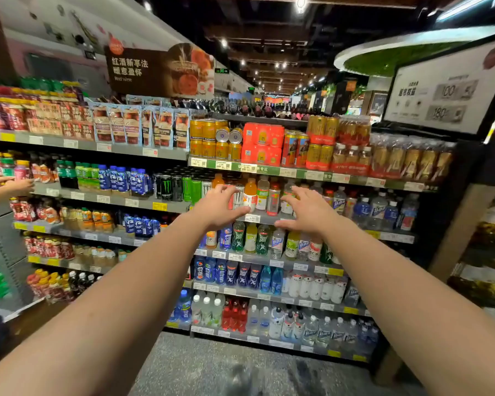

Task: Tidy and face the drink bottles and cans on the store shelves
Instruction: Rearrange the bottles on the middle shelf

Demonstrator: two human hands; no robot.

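Both my arms stretch toward the second shelf (269,218) of a drinks rack. My left hand (219,207) hovers in front of a white Monster can (237,197), fingers relaxed and spread, holding nothing. My right hand (306,210) is held out in front of clear and white bottles (287,195), fingers straight, also holding nothing. Between the hands stand an orange-drink bottle (250,192), a pale bottle with a green label (262,192) and a red-labelled bottle (274,198). Whether either hand touches a drink cannot be told.
Black and green Monster cans (180,187) fill the shelf to the left. Gold and red can packs (257,144) sit on the shelf above, sports bottles (249,238) below. Another person's hands (6,185) reach into the left rack. A dark display stand (455,90) rises on the right.
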